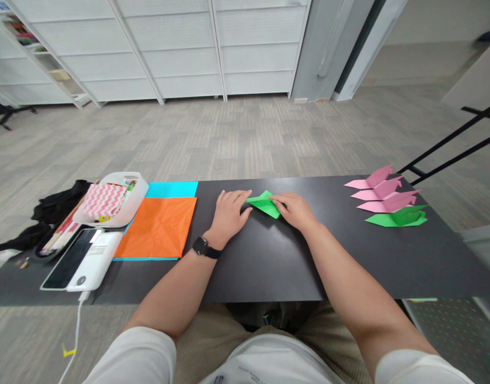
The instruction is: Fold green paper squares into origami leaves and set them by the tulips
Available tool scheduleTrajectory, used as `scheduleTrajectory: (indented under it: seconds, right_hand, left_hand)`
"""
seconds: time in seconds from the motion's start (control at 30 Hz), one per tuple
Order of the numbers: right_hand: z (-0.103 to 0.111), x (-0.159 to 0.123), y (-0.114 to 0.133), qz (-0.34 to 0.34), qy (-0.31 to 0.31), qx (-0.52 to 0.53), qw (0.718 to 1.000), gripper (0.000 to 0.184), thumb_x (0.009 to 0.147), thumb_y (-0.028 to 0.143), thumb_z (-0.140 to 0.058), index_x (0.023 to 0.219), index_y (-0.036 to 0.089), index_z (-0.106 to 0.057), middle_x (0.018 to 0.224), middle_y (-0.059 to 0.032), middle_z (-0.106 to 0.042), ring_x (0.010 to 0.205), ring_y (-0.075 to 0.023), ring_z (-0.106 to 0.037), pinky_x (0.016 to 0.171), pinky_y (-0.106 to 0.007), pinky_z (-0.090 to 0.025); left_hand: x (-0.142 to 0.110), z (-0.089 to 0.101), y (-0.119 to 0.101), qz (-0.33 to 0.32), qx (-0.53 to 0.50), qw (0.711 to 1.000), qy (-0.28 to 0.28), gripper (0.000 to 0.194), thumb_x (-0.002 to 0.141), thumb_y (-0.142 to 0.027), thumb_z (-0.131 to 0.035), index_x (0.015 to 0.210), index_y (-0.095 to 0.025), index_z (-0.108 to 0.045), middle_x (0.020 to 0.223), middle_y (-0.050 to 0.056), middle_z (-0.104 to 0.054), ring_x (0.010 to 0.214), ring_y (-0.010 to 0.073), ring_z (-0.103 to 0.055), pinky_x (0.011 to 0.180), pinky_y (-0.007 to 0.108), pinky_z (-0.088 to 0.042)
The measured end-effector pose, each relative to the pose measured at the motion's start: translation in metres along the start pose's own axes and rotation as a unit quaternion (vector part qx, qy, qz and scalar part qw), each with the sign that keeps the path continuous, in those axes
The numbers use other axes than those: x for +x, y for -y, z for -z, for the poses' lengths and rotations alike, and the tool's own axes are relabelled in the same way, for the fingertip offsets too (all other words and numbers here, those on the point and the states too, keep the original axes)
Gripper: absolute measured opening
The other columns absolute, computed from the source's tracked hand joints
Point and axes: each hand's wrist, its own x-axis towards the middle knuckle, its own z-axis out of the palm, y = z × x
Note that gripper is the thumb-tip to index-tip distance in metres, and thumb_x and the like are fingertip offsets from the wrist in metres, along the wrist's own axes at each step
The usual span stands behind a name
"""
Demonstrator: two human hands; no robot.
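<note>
A piece of green origami paper (265, 204), folded to a long point on its left, is between my two hands over the dark table. My right hand (295, 209) pinches its right side between thumb and fingers. My left hand (230, 213) lies at its left tip, fingers stretched out and thumb apart, the fingertips at or just touching the point. Toward the table's right end stand several folded paper birds in a row: pink ones (384, 189) behind and a green one (400, 217) in front.
Orange paper sheets (159, 226) lie over blue ones (175, 189) on the left. Beside them are a white basket (138, 194) with a pink zigzag packet (103, 199), a phone (69, 261), a white power bank (95, 261) with a cable, and black cloth (61, 202).
</note>
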Motion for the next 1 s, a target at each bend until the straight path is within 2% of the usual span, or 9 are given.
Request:
scheduleTrajectory:
  seconds: [0.1,0.2,0.33,0.43,0.53,0.63,0.7,0.83,1.0]
  right_hand:
    - [0.006,0.0,0.001,-0.043,-0.019,0.065,0.997,0.033,0.106,0.035,-0.053,0.121,0.03,-0.082,0.121,-0.0047,-0.082,0.112,-0.0278,-0.075,0.104,-0.045,-0.056]
    - [0.006,0.0,0.002,-0.095,-0.026,0.187,0.977,0.032,0.102,0.043,-0.058,0.116,0.03,-0.083,0.115,-0.003,-0.083,0.11,-0.0273,-0.075,0.105,-0.045,-0.056]
    - [0.002,0.0,0.01,-0.135,0.011,0.355,0.925,0.042,0.092,0.061,-0.069,0.112,0.026,-0.083,0.104,-0.0035,-0.082,0.103,-0.0264,-0.075,0.098,-0.044,-0.058]
    - [0.003,-0.001,0.019,-0.147,0.063,0.421,0.893,0.051,0.087,0.069,-0.073,0.11,0.025,-0.083,0.099,-0.0043,-0.081,0.097,-0.0247,-0.074,0.092,-0.041,-0.059]
    - [0.005,0.0,0.023,-0.124,0.079,0.424,0.894,0.052,0.086,0.072,-0.075,0.103,0.024,-0.084,0.109,-0.0061,-0.08,0.108,-0.0261,-0.072,0.103,-0.043,-0.055]
    - [0.005,0.0,0.022,-0.104,0.045,0.423,0.899,0.056,0.089,0.078,-0.068,0.099,0.025,-0.084,0.12,-0.0075,-0.078,0.121,-0.0288,-0.069,0.111,-0.045,-0.05]
    - [0.004,0.0,0.02,-0.107,0.022,0.437,0.893,0.063,0.092,0.083,-0.059,0.102,0.025,-0.082,0.118,-0.0088,-0.078,0.121,-0.0299,-0.069,0.11,-0.047,-0.052]
    - [0.003,0.0,0.018,-0.137,0.019,0.458,0.878,0.075,0.092,0.089,-0.049,0.104,0.022,-0.079,0.108,-0.0109,-0.079,0.109,-0.0291,-0.073,0.1,-0.045,-0.057]
    - [-0.008,0.002,0.009,-0.173,0.015,0.392,0.903,0.056,0.079,0.068,-0.08,0.11,0.022,-0.074,0.087,-0.0015,-0.075,0.078,-0.0192,-0.068,0.078,-0.034,-0.056]
  left_hand:
    - [0.0,0.003,-0.002,0.024,-0.042,0.994,-0.099,0.072,0.101,-0.04,-0.067,0.164,-0.025,-0.036,0.159,0.015,-0.055,0.149,0.0306,-0.05,0.129,0.055,-0.034]
    - [0.0,0.006,-0.003,0.036,-0.091,0.985,-0.139,0.082,0.1,-0.047,-0.068,0.167,-0.022,-0.027,0.161,0.019,-0.051,0.15,0.0313,-0.049,0.127,0.053,-0.038]
    - [-0.001,0.007,-0.006,0.011,-0.144,0.985,-0.096,0.064,0.1,-0.046,-0.07,0.154,-0.022,-0.046,0.156,0.016,-0.058,0.148,0.0303,-0.053,0.127,0.051,-0.041]
    - [0.001,0.005,-0.006,-0.01,-0.201,0.978,-0.059,0.042,0.1,-0.045,-0.069,0.136,-0.022,-0.063,0.14,0.012,-0.071,0.133,0.0279,-0.065,0.119,0.048,-0.05]
    - [0.002,0.001,-0.004,0.008,-0.246,0.968,-0.056,0.029,0.101,-0.043,-0.069,0.117,-0.02,-0.073,0.121,0.009,-0.079,0.115,0.0254,-0.073,0.107,0.043,-0.057]
    - [0.003,-0.001,-0.001,0.038,-0.283,0.957,-0.043,0.025,0.099,-0.042,-0.07,0.109,-0.02,-0.075,0.113,0.006,-0.08,0.106,0.023,-0.074,0.1,0.038,-0.059]
    - [0.003,-0.002,0.001,0.053,-0.3,0.952,-0.022,0.024,0.097,-0.042,-0.071,0.106,-0.02,-0.075,0.109,0.005,-0.08,0.101,0.0217,-0.074,0.095,0.036,-0.059]
    - [0.003,-0.004,0.004,0.072,-0.307,0.949,0.01,0.024,0.096,-0.042,-0.072,0.106,-0.02,-0.072,0.101,0.003,-0.078,0.093,0.0195,-0.072,0.088,0.032,-0.058]
    - [0.003,-0.006,0.004,0.096,-0.284,0.954,0.023,0.032,0.095,-0.039,-0.072,0.123,-0.022,-0.069,0.096,0.0,-0.076,0.089,0.0186,-0.073,0.088,0.032,-0.058]
